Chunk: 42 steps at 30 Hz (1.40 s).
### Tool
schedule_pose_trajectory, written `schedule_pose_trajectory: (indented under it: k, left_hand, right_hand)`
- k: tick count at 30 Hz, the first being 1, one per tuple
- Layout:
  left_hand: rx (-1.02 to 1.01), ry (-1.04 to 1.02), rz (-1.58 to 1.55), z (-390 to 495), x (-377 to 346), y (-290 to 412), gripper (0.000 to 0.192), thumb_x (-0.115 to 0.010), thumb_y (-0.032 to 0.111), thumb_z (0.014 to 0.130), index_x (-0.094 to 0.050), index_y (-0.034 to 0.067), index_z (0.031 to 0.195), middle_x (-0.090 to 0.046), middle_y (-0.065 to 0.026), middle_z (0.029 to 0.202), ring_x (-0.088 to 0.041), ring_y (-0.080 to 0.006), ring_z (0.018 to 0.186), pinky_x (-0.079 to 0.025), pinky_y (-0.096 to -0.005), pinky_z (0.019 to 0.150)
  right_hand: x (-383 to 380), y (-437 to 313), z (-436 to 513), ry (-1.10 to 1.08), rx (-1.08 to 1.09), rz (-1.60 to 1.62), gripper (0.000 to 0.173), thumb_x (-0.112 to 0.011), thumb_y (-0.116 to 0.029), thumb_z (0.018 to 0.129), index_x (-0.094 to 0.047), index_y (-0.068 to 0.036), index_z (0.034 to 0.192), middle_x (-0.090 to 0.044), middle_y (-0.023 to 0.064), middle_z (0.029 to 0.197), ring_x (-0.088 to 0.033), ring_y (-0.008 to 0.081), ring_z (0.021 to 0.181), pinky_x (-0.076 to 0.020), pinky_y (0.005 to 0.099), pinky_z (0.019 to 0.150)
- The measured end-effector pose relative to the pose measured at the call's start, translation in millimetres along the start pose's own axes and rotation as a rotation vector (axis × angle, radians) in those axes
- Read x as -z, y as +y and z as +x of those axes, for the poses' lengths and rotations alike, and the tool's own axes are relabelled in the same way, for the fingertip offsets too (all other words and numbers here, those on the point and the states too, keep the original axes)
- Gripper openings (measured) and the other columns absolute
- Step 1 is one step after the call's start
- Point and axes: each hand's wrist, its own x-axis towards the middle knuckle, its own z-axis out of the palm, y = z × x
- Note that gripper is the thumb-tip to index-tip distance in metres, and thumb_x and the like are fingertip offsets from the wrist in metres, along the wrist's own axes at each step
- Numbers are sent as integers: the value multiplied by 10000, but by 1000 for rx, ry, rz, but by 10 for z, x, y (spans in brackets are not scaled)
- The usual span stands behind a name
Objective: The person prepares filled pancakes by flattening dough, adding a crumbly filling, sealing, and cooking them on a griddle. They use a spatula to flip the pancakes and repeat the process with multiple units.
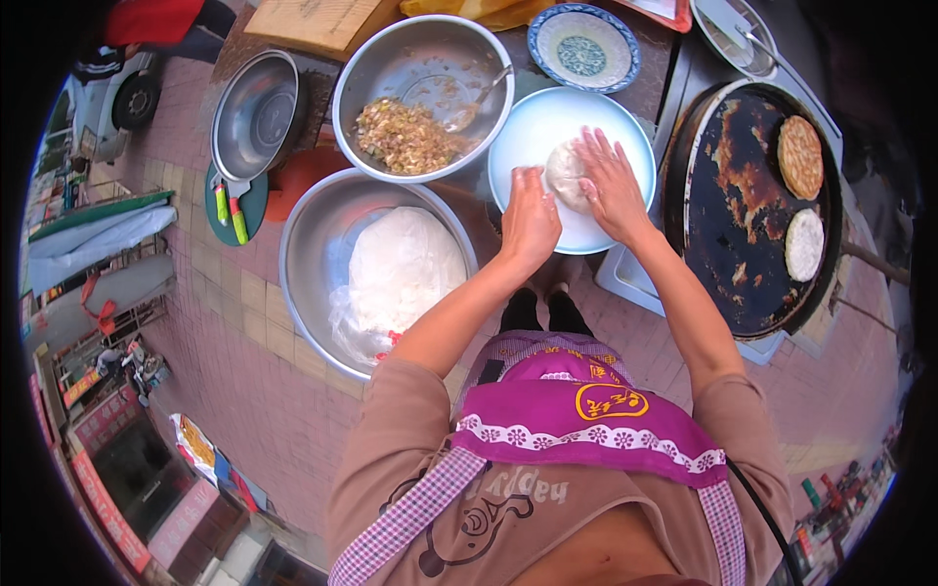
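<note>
A round of pale dough (566, 177) lies on a white plate with a pale blue rim (513, 128). My right hand (612, 183) rests flat on the dough's right side, fingers spread. Beside its left edge is my left hand (531, 216), its fingers curled over the plate; whether they grip anything is hidden. A steel bowl (454, 33) above left holds chopped filling (407, 135) and a spoon (487, 91). Below it, another steel bowl (293, 271) contains a large dough mass (403, 256) partly wrapped in clear plastic.
A round black griddle (733, 242) at the right carries a browned flatbread (800, 157) and a pale one (804, 245). A blue-patterned bowl (584, 51) sits behind the plate. An empty steel bowl (256, 110) and green-handled knives (238, 220) are at the left. A person (161, 26) stands far upper left.
</note>
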Motion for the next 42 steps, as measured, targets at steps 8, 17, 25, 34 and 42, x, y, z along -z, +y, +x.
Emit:
schedule_pose_trajectory:
  k: [8,17,25,34,42]
  left_hand:
    - [-378,-187,142,429,-240,-217,724,-598,199,896,-227,-48,1467,-167,-268,1548,-191,-417,1433,-200,-462,1169]
    - [-83,-156,-451,102,-541,-148,745,-478,7,824,-151,-61,1490,-151,-268,1555,-125,-350,1470,-111,-407,1195]
    - [-104,-116,-354,294,32,-255,536,-454,115,922,-332,-77,1407,-416,-289,1400,-403,-412,1314,-300,-403,1120]
    - [-298,-162,103,358,165,-208,662,-553,226,932,-260,-62,1452,-223,-250,1538,-226,-359,1436,-207,-439,1172]
    - [-609,-294,319,734,-12,-309,734,-563,331,916,-229,26,1494,-167,-142,1585,-175,-290,1463,-169,-414,1192]
  right_hand:
    - [-41,202,-199,127,-255,368,615,-324,-360,1021,-190,-18,1514,-128,175,1592,-72,290,1485,-65,387,1197]
    - [-341,76,111,214,-214,111,622,-398,-365,986,-265,-34,1495,-188,199,1571,-161,341,1462,-123,455,1184]
    - [-236,-96,82,-9,-33,-208,610,-445,-330,959,-281,-109,1503,-240,114,1571,-165,288,1467,-110,465,1193]
    - [-68,101,117,-172,213,-214,615,-464,-365,956,-316,-95,1488,-279,74,1559,-170,236,1468,-100,433,1209]
    - [84,294,79,-32,2,-185,624,-401,-355,981,-243,-61,1508,-227,124,1573,-150,266,1473,-86,436,1201]
